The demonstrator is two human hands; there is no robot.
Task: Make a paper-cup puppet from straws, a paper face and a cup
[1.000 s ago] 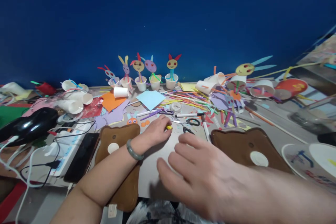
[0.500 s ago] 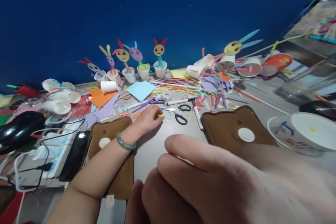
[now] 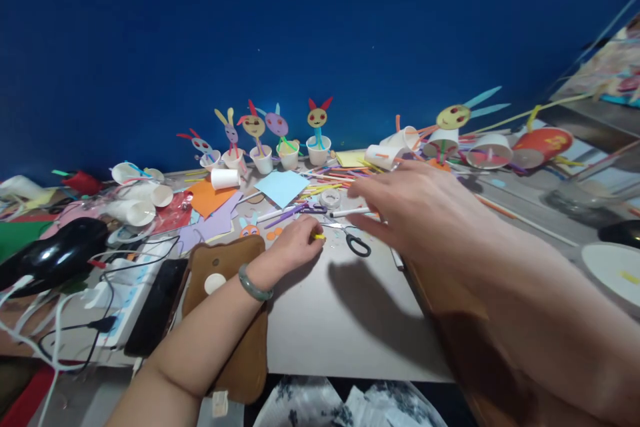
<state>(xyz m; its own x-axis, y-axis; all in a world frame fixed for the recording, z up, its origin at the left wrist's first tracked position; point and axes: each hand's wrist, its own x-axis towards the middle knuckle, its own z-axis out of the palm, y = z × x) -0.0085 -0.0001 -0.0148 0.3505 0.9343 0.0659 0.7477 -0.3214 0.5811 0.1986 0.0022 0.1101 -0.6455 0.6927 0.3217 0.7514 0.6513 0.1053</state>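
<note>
My left hand, with a grey-green bangle at its wrist, rests on the table and pinches a small yellow piece; most of that piece is hidden by the fingers. My right hand is held above the table, fingers apart, with nothing seen in it. Between the two hands lie black-handled scissors, their blades toward my left hand. A roll of clear tape sits just behind them. A marker is partly covered by my right hand. Beside my left hand lies a purple pen.
Along the blue wall stand paper cups with rabbit-faced paper figures. A light-blue sheet and an orange sheet lie before them. Brown pads flank the work area. A power strip with cables is at left, a white-lidded tub at right.
My right hand has moved from close to the camera out over the table, and its fingers have spread. My left hand still pinches the yellow piece. The view has tilted up slightly.
</note>
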